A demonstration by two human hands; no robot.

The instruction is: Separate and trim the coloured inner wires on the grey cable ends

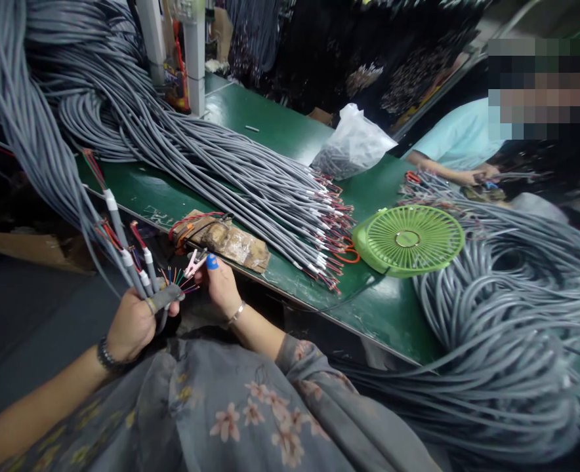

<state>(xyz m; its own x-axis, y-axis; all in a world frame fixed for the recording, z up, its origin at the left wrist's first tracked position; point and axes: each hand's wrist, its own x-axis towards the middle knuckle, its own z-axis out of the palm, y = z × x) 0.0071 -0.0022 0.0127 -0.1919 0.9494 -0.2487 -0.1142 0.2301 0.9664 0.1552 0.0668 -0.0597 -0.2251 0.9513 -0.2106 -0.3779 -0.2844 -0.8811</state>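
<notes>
My left hand (131,322) is closed around several grey cables (117,226) with white bands and bare coloured wires at their ends. Its thumb is wrapped in grey-brown tape or cloth (166,297), and small coloured wires (174,276) fan out just beyond it. Close by on the right, my right hand (221,285) pinches a small pink-and-grey clip-like tool (195,262) near those wires. Blue tape covers one of its fingertips. Past both hands, at the table edge, lies a worn block wrapped in brown tape (235,242) with orange and black cords on it.
A long bundle of grey cables (211,157) crosses the green table (270,108). A green fan (408,239) and a plastic bag (353,141) stand on it. Coiled cables (506,328) fill the right. Another person's hands (481,174) work at the upper right.
</notes>
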